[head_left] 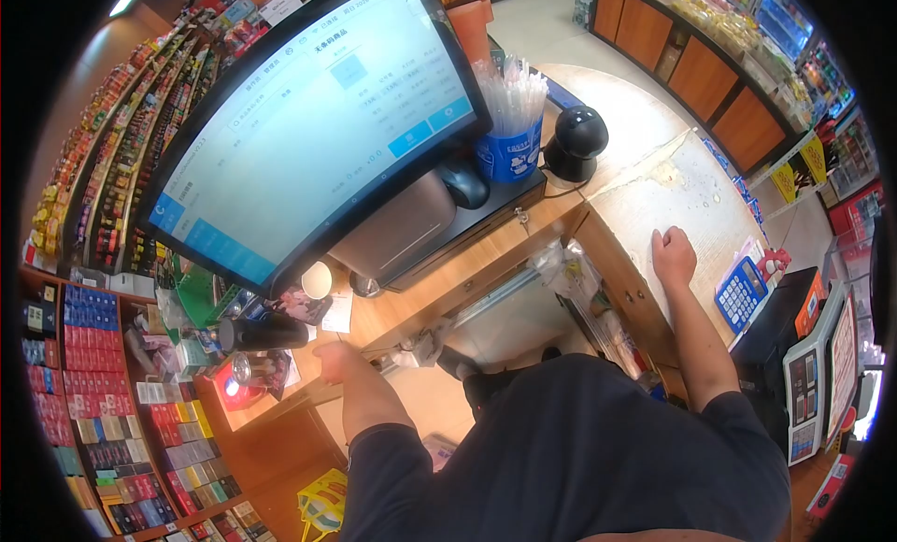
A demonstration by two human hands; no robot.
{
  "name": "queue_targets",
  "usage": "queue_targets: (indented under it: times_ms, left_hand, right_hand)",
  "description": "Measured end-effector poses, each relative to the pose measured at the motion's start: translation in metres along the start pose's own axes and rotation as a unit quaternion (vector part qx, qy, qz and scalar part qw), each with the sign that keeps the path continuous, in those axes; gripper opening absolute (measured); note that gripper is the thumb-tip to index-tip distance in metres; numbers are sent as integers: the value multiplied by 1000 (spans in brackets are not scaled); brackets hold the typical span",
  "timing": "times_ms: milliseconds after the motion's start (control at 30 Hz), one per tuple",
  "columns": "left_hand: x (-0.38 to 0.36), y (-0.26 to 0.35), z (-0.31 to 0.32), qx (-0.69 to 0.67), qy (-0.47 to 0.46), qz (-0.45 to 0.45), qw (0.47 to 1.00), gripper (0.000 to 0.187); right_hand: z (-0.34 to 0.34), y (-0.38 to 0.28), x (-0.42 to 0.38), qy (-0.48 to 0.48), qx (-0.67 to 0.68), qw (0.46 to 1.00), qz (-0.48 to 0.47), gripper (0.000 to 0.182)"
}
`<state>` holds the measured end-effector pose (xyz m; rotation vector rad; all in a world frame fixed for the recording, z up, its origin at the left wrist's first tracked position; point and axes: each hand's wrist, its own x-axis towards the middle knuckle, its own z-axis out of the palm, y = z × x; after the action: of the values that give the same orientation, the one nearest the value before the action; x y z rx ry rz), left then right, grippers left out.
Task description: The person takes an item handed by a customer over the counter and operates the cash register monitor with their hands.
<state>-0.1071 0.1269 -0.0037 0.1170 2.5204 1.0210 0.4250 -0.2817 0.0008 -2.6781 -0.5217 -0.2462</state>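
My right hand [674, 256] rests on the worn white top of the right-hand counter [645, 192]. Its fingers are curled in, and nothing shows in them. To its right lies a blue calculator [741, 294]. My left hand [334, 361] is at the edge of the wooden desk [411, 308], just below a small white paper slip [336, 312]. The fingers of this hand are too small and foreshortened to read. Close to it are a black cylindrical bottle [266, 333] lying on its side, a glass jar [252, 369] and a pale paper cup [317, 280].
A large lit monitor [308, 131] stands over the desk. Behind it are a mouse [464, 184], a blue tub of straws [511, 149] and a black dome-topped scanner [572, 140]. At right stands a weighing scale [813, 383]. Stocked shelves [93, 383] line the left.
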Motion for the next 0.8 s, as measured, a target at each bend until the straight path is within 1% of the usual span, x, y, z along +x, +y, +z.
queue_targets:
  times_ms: [333,433,533,633,733,800]
  left_hand:
    - [4,-1,1,-2,-14,-4,1000,75]
    - [-2,1,-1,-9,-1,-4,1000,75]
    - [-5,2,-4,-10,-7,-5,1000,76]
    - [1,0,-1,5,-8,-1,1000,76]
    - [-13,4,-10,-1,-6,1,1000,74]
    - [-5,1,-5,16,-15,7,1000,72]
  right_hand:
    - [1,1,0,4,4,1000,-3,38]
    - [1,1,0,5,3,1000,-7,38]
    - [2,2,0,8,4,1000,-10,39]
    - [3,4,0,10,3,1000,-10,39]
    - [3,3,0,8,3,1000,-8,39]
    - [2,2,0,7,4,1000,-7,40]
